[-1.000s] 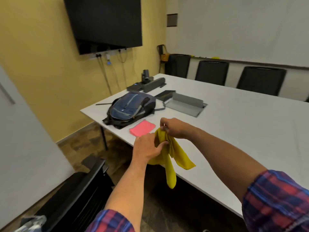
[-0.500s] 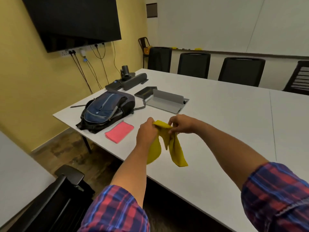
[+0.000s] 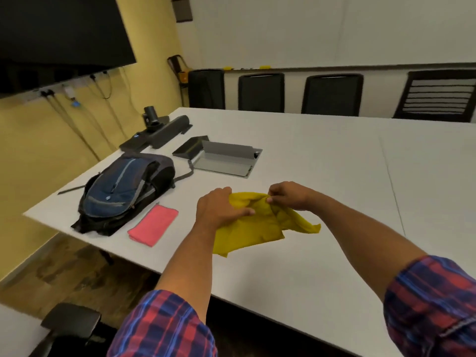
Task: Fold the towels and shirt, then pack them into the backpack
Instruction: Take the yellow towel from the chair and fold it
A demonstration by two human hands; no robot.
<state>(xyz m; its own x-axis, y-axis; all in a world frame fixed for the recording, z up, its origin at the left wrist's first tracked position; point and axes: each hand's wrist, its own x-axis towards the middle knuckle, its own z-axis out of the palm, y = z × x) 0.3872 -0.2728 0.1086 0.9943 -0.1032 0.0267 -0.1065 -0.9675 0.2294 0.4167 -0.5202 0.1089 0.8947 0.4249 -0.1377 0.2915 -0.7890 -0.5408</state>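
Note:
A yellow towel lies partly spread on the white table, its far edge lifted. My left hand grips its left top edge, thumb over the cloth. My right hand pinches the top edge a little to the right. A folded pink towel lies flat to the left of my hands. Beside it a blue and black backpack lies on its back near the table's left corner.
An open grey cable box sits in the table behind the backpack, with a black camera and speaker bar farther back. Black chairs line the far side. A chair armrest is below the near table edge.
The yellow towel hung bunched in the air in front of the table edge; now it is over the table, spread wider and resting on the surface. Both hands moved forward and apart.

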